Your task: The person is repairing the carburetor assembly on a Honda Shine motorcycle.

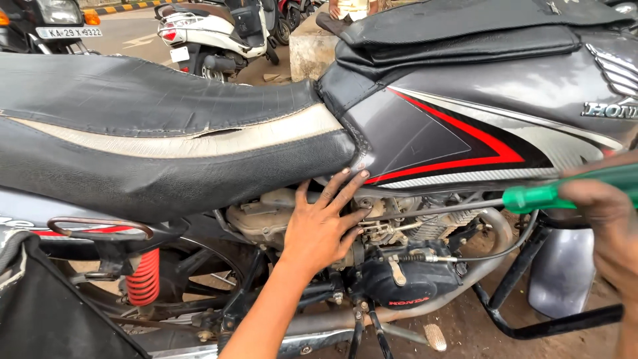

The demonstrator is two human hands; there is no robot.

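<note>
Left hand (323, 229), centre frame, fingers spread flat against the engine (405, 266) under the seat (153, 143), gripping nothing. Right hand (608, 219), right edge, closed around a green-handled screwdriver (465, 207), tip at the carburettor area. Step looks like adjusting a screw; needs steady tip seating.

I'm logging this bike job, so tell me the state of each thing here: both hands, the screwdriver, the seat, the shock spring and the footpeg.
Left hand: open, fingers spread, resting on the engine area under the seat.
Right hand: closed around the green-handled screwdriver, shaft pointing toward the engine.
Black motorcycle seat: in place, cover torn along the pale stripe.
Red coil shock spring: mounted.
Footpeg: folded out.
</note>
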